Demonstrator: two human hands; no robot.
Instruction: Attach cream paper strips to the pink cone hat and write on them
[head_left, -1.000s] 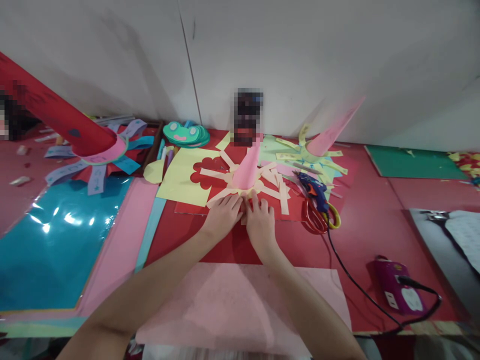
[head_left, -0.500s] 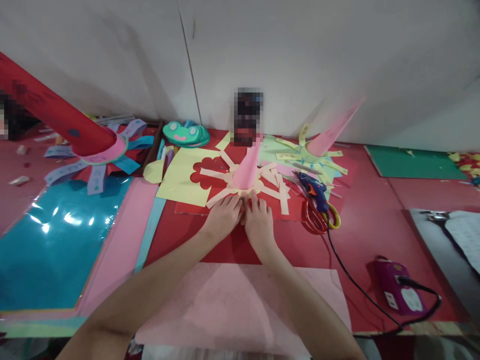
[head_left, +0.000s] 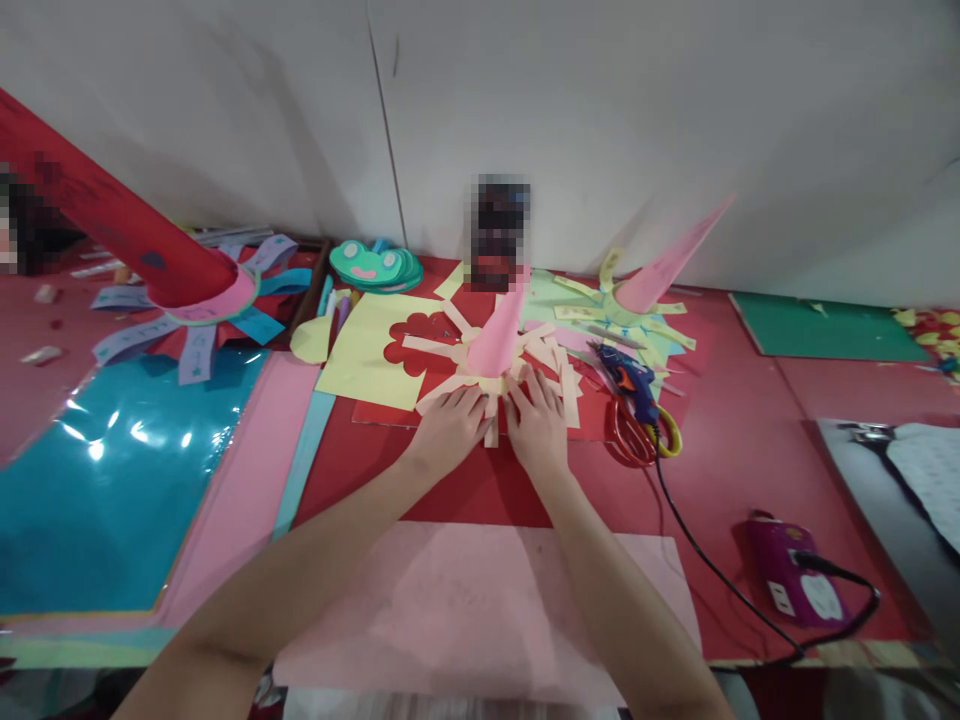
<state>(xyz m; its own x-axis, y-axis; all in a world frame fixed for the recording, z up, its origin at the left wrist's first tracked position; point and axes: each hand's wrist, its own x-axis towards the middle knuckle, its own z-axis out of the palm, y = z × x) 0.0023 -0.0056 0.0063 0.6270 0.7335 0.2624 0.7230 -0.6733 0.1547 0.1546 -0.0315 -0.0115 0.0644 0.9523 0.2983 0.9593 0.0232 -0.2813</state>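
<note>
A pink paper cone point(head_left: 495, 338) stands at the middle of the table on a pale yellow base with cream paper strips spreading outward. My left hand point(head_left: 452, 428) touches the front left of the base, its fingers bent close together beside the front strip point(head_left: 492, 430). On the other side of that strip, my right hand point(head_left: 536, 420) rests at the front right of the base with its fingers apart. Loose cream strips point(head_left: 570, 390) lie right of the cone. Under the base is a red sheet point(head_left: 382, 412).
A glue gun point(head_left: 630, 375) and scissors point(head_left: 630, 440) lie to the right, a cord running to a purple power box point(head_left: 795, 575). A second cone point(head_left: 679, 265) stands behind them. Left are a large red tube point(head_left: 120, 220), yellow paper point(head_left: 360, 350) and a blue folder point(head_left: 120, 490).
My right hand has moved slightly right, away from my left hand, and its fingers have spread. The front strip between the hands now shows more fully.
</note>
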